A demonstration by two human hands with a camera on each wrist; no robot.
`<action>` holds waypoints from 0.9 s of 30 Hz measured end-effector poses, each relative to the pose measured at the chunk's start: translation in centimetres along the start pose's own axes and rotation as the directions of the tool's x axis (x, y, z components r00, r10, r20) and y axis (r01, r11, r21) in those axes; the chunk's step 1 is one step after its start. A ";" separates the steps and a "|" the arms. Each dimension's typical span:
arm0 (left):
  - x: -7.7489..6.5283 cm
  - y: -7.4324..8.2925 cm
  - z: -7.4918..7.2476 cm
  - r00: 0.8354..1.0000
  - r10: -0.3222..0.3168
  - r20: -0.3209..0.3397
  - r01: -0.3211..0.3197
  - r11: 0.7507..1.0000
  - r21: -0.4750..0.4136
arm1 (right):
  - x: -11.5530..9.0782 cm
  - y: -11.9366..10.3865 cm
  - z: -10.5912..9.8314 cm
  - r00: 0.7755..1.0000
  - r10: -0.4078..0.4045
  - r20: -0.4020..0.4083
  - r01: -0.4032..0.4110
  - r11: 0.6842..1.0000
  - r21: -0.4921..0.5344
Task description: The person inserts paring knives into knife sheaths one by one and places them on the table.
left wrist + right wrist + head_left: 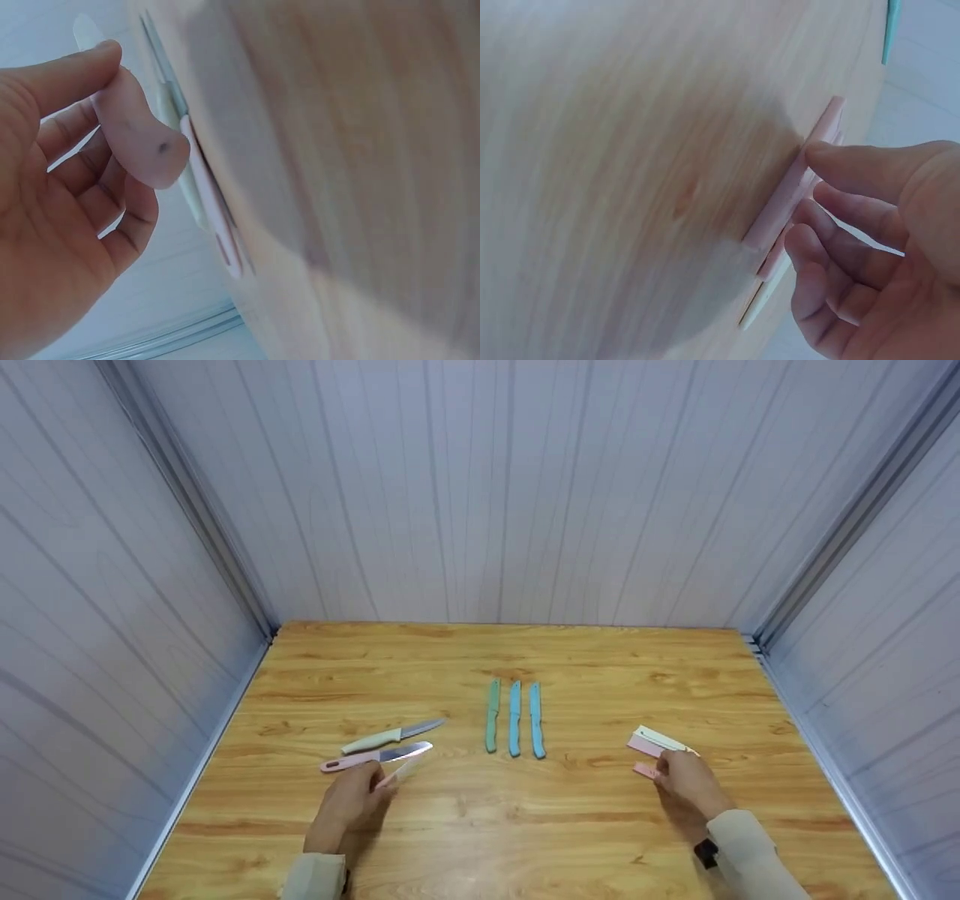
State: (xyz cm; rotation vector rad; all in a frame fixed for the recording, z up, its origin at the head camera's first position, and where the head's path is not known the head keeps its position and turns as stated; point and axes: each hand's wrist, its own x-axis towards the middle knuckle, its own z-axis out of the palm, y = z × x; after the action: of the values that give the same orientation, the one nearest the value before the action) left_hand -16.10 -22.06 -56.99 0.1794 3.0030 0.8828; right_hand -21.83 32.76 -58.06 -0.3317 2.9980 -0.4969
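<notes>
My left hand [349, 799] pinches a small knife by its curved pink handle [139, 124], just above the table; its pale blade [409, 769] points forward and right. Beside that hand lie a pink-handled knife [349, 762] and a cream-handled knife [369, 742], both with bare blades. Over at the right, my right hand [688, 781] pinches a pink blade sheath [776, 202] between thumb and fingers, at or close to the tabletop. Next to it lie another pink sheath [643, 746] and a cream sheath [660, 736], partly hidden by the fingers in the right wrist view.
In the middle of the wooden table [465, 840] stand in a row a green knife [492, 718] and two blue knives [515, 720], their blades covered. Pale panel walls [480, 495] close off the back and both sides.
</notes>
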 end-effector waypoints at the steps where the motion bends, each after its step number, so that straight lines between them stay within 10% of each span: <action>1: 0.0 0.2 -0.1 1.000 -0.003 0.003 0.003 1.000 -0.006 | 0.0 0.0 0.0 1.000 0.014 0.010 -0.014 1.000 0.014; 16: 0.2 3.0 0.6 0.995 0.096 -0.039 -0.102 0.980 -0.168 | -0.7 -0.3 0.2 0.996 0.083 0.018 -0.085 0.989 0.121; 27: 1.5 5.8 1.0 0.978 0.202 -0.044 -0.207 0.949 -0.238 | -0.5 -1.7 -1.3 0.991 -0.118 -0.067 0.130 0.970 0.206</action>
State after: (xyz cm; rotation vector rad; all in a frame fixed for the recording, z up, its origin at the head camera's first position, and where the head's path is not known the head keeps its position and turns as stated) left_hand -16.89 -16.50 -54.67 0.4886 2.8962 1.2651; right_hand -21.17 31.73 -56.22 -0.4973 2.9504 -0.8402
